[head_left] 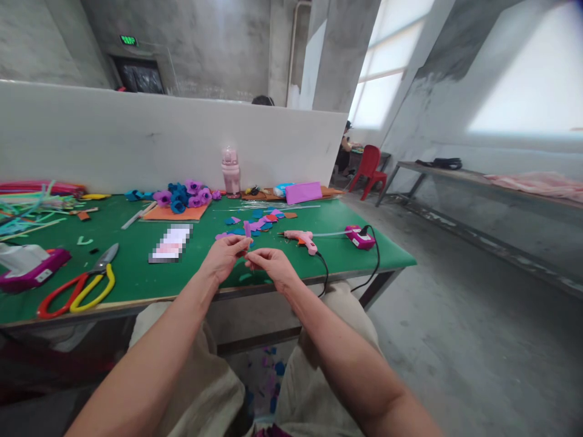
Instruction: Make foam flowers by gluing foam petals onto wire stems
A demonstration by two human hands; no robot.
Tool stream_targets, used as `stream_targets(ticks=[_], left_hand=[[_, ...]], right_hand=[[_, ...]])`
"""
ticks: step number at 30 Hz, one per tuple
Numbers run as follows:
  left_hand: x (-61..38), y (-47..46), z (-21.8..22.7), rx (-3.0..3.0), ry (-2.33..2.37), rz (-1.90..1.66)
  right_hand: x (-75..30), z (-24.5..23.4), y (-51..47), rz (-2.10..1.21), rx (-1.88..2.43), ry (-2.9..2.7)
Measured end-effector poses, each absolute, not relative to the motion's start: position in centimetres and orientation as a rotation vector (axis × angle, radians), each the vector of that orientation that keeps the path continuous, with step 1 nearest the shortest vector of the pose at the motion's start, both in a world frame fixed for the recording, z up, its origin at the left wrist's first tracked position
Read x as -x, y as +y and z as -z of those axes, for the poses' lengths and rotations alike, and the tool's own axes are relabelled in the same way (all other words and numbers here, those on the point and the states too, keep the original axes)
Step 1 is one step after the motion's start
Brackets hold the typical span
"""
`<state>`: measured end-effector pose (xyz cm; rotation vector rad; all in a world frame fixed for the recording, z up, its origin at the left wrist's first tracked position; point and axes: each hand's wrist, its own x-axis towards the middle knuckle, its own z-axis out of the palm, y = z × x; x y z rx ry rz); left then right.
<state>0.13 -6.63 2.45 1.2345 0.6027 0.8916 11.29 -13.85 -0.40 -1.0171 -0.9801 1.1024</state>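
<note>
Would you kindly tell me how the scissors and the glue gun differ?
The scissors have one red and one yellow handle; the glue gun is mostly pink. The scissors have no cord, while the glue gun trails a black cord. The scissors look larger in view than the glue gun. Both lie on the green table.

From my remote post I see the left-hand grip (228,256) pinching a small purple paper-like strip (247,229) over the green-topped bench (136,279), the right-hand grip (268,262) just beside it, drawn to a pinch. A pink plastic glue gun (301,237) lies to their right, red-and-yellow-handled metal scissors (99,267) to their left.
</note>
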Motion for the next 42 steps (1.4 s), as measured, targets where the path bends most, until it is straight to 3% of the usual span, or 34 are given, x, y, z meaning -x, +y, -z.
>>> stream_targets(ticks=[42], left_hand=[[0.6,-5.9,-2.4,-1.36,0.689,-0.856]], right_hand=[[-12.0,0.1,-13.7,-0.924,1.107,-0.997]])
